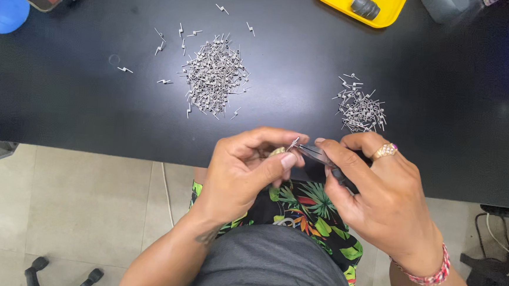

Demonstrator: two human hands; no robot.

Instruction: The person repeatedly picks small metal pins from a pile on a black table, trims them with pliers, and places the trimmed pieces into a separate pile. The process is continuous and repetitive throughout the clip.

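From above, the left hand pinches a small metal coil while the right hand grips dark pliers at its wire end, apparently mid-trim, needing steady alignment, with one coil pile beyond the left hand and a smaller pile beyond the right.

Small metal coil piece: silvery, thin wire legs, tilted, pinched in the left hand fingertips. Dark slim pliers in the right hand, tip touching the piece. Both held just off the worktop's near edge.
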